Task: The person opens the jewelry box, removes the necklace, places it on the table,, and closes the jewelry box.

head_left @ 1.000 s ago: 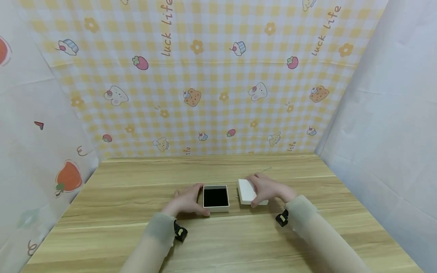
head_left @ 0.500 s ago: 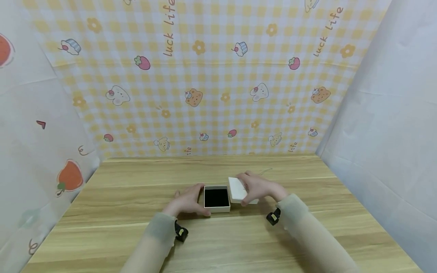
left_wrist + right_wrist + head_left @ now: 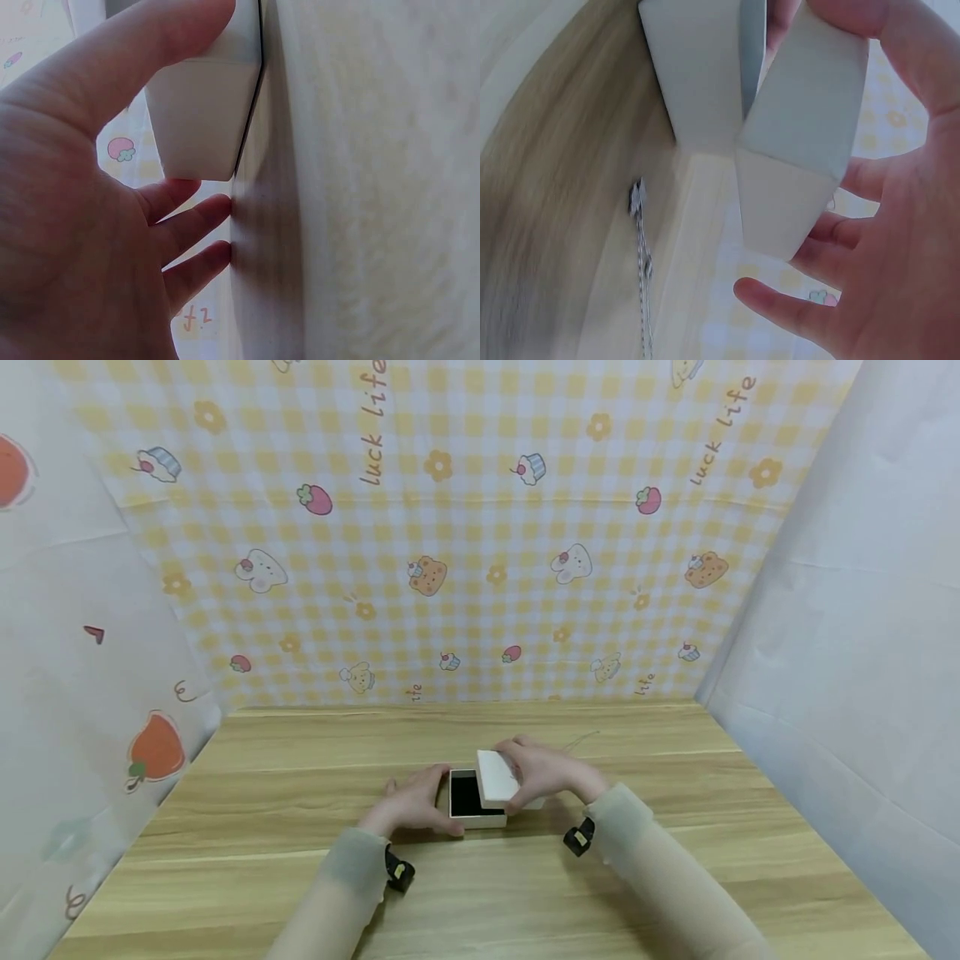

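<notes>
My left hand [image 3: 411, 802] holds a small white box [image 3: 477, 822] at its left side, thumb at the near wall and a fingertip at the far one. The box stands open on the table with a black inside. In the left wrist view its white wall [image 3: 202, 112] shows beside the thumb. My right hand [image 3: 546, 770] grips the white box lid [image 3: 495, 781] between thumb and fingers. Tilted, the lid overlaps the right part of the box. The right wrist view shows the lid [image 3: 802, 112] close against the box's wall [image 3: 697, 75].
A thin silver chain [image 3: 643, 292] with a small pendant [image 3: 636, 199] lies on the wooden table [image 3: 300, 735], right of the box. Behind the table hangs a yellow checked cloth [image 3: 465, 527]; pale cloths hang at both sides.
My right hand has moved left with the lid, from beside the box to over its right part. My left hand and the box have stayed in place.
</notes>
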`<state>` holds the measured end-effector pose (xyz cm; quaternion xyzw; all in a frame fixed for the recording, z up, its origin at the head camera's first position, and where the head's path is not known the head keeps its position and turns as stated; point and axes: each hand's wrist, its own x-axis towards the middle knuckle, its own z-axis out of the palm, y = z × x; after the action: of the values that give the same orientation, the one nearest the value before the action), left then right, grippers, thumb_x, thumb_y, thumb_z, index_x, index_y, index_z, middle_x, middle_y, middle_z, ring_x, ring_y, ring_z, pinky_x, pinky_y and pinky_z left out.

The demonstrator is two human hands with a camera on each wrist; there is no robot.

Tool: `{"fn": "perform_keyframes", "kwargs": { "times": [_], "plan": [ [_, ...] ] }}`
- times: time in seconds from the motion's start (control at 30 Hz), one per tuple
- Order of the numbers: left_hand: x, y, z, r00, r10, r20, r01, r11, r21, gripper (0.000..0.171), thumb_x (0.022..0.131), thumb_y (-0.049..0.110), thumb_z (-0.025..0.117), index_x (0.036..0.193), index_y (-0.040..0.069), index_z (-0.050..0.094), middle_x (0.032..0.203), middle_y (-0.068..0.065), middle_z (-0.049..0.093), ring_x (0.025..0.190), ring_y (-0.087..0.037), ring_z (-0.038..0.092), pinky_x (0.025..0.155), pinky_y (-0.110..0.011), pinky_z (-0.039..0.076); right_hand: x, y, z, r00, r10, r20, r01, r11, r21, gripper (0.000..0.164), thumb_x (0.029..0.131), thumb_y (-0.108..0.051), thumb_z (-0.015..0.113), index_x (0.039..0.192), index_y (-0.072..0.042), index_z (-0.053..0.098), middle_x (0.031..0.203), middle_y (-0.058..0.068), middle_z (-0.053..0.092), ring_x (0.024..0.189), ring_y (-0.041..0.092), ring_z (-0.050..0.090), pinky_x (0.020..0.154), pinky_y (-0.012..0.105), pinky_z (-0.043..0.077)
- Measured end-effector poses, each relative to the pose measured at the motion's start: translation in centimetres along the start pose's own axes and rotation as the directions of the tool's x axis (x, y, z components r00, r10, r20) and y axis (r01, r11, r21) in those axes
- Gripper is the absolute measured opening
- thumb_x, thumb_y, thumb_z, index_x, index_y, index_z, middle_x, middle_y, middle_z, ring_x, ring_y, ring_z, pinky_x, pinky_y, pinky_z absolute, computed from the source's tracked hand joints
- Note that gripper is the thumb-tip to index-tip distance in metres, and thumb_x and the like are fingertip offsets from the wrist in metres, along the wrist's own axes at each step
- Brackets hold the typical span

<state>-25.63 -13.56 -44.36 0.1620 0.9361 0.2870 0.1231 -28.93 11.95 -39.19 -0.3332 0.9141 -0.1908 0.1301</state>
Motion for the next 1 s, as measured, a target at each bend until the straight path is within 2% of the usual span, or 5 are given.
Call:
{"fn": "perform_keyframes", "kwargs": {
  "times": [0.53, 1.0],
  "plan": [
    [-0.1, 0.1, 0.0, 1.000, 0.001, -0.009, -0.001, 1.000, -0.002, 0.109, 0.061, 0.048, 0.089, 0.148, 0.009, 0.036, 0.150, -0.010, 0.039, 0.137, -0.036, 0.032, 0.102, -0.076, 0.005, 1.6, -2.3, 1.3, 1.000, 0.017, -0.023, -0.018, 1.000, -0.024, 0.098, 0.064, -0.038, 0.086, 0.144, -0.006, 0.040, 0.115, 0.005, 0.049, 0.086, 0.015, 0.051, 0.069, 0.029, 0.049],
    [0.0, -0.2, 0.2, 1.000, 0.014, -0.020, -0.014, 1.000, -0.013, 0.107, 0.059, 0.047, 0.089, 0.146, 0.011, 0.039, 0.148, -0.008, 0.042, 0.136, -0.035, 0.034, 0.102, -0.076, 0.004, 2.0, -2.9, 2.1, 0.999, 0.023, -0.044, -0.026, 0.996, -0.080, 0.093, 0.064, -0.042, 0.085, 0.141, -0.009, 0.045, 0.110, 0.003, 0.051, 0.083, 0.013, 0.051, 0.067, 0.027, 0.048]
  ]
}}
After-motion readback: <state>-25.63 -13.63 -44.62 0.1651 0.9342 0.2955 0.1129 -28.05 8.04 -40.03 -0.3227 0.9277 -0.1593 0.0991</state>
